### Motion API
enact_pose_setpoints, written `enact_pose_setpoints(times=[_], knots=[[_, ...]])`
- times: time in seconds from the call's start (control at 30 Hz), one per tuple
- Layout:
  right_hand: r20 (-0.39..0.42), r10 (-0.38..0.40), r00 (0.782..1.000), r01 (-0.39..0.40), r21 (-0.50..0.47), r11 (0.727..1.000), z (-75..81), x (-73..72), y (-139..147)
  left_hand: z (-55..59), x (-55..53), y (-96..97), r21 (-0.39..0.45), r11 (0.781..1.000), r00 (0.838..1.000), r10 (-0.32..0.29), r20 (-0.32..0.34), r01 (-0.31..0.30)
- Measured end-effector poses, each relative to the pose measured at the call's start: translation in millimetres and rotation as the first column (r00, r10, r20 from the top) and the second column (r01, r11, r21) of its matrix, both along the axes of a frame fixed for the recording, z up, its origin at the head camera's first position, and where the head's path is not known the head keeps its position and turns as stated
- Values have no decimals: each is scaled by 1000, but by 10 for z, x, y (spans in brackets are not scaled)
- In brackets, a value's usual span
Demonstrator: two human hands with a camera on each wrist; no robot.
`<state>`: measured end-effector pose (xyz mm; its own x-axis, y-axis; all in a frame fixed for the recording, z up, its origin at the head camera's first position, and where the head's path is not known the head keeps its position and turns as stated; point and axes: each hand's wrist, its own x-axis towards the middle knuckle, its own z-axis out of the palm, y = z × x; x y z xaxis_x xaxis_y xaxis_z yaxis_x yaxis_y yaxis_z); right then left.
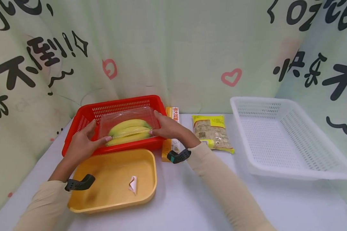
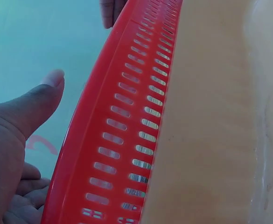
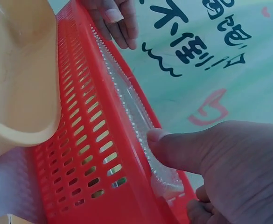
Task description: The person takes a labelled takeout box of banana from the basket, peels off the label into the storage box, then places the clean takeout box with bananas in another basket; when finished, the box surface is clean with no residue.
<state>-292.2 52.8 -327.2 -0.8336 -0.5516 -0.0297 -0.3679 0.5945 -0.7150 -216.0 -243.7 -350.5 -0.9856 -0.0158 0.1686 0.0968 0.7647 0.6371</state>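
A clear plastic box (image 1: 112, 120) of yellow bananas (image 1: 130, 129) lies inside the red basket (image 1: 144, 146). My left hand (image 1: 82, 146) is at the basket's left end, its thumb reaching to the box's front left edge. In the left wrist view that thumb is outstretched, and the fingers lie partly hidden behind the red rim. At the box's right end is my right hand (image 1: 172, 128), its thumb on the front edge. The right wrist view shows this thumb pressing on the clear box (image 3: 131, 102), with the other fingers mostly hidden beyond the rim.
In front of the basket stands a yellow tray (image 1: 112, 205) holding a crumpled white-pink scrap (image 1: 133, 185). An orange-and-white carton (image 1: 170, 155) and a yellow-labelled bag of grain (image 1: 211, 131) lie to its right. A white basket (image 1: 300, 175) stands farther right. Printed curtains rise behind.
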Motion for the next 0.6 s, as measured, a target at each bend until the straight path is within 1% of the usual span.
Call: enact_pose_setpoints(times=[0.13,0.27,0.33,0.4,0.47,0.53,0.6], knots=[[-8,-14,1000,14,-5,1000,13,20,15,23,18,14,-11,1000,1000,6,2,-6],[13,-31,999,31,3,1000,71,-13,49,84,19,53,-7,1000,1000,6,18,-6],[8,-60,998,60,1,998,116,-50,89,120,-2,90,1,1000,1000,-5,13,5],[-4,-80,997,80,-32,996,163,-89,137,150,-30,134,13,1000,1000,-24,-3,25],[-32,-91,995,89,-62,994,206,-124,202,183,-69,187,9,999,999,-47,-18,47],[-54,-103,993,101,-54,993,241,-146,279,226,-114,244,7,997,997,-71,-27,71],[-67,-118,991,118,-14,993,270,-162,369,281,-162,302,-1,996,996,-90,-24,90]])
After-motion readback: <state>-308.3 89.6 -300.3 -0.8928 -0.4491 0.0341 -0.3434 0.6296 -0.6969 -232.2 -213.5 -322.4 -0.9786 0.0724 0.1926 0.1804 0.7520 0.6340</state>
